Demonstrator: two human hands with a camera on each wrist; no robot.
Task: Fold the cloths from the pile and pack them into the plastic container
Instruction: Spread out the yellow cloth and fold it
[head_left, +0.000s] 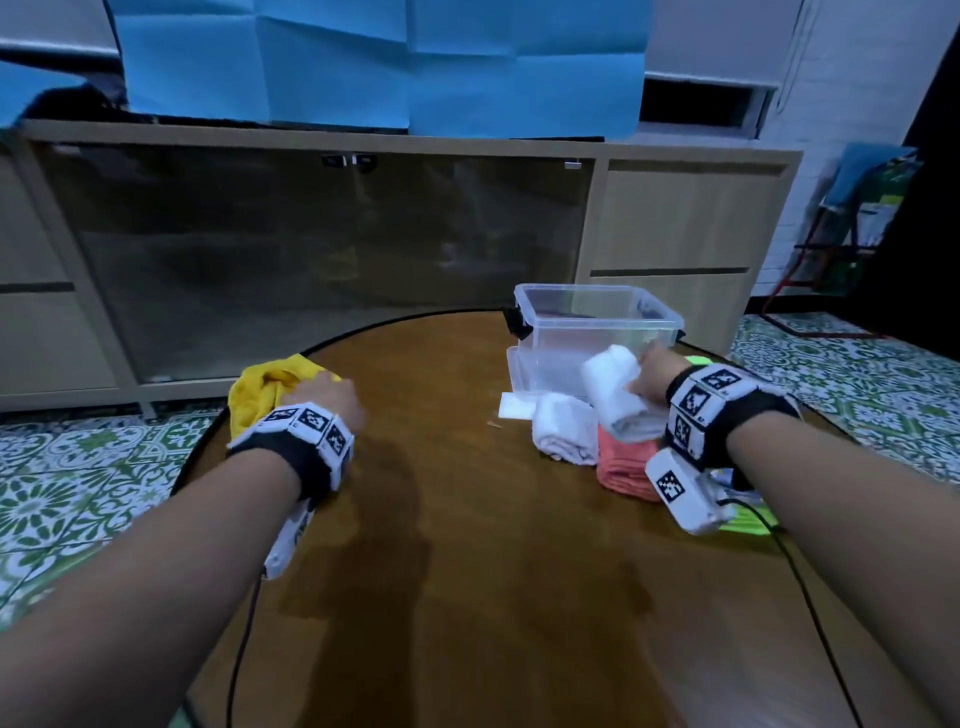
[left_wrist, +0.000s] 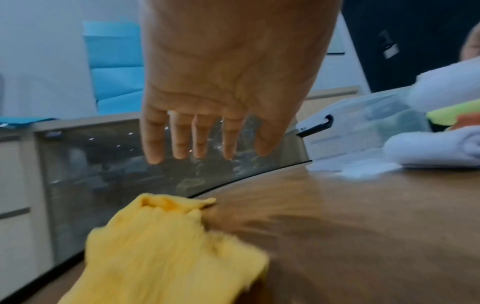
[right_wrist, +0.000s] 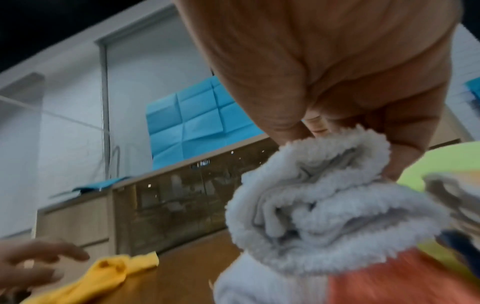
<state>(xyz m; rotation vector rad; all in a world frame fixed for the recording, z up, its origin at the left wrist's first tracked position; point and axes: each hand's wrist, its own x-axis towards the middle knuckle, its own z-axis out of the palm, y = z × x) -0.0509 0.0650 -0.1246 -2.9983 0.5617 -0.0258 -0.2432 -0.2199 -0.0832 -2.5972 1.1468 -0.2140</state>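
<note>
Your left hand fingers straight, above yellow cloth at table's far left, your right hand gripping white cloth over pile, near plastic container

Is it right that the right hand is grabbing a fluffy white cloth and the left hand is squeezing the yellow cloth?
Not quite. The left hand is open above the crumpled yellow cloth, as the left wrist view shows. The right hand does grip the fluffy white cloth.
</note>
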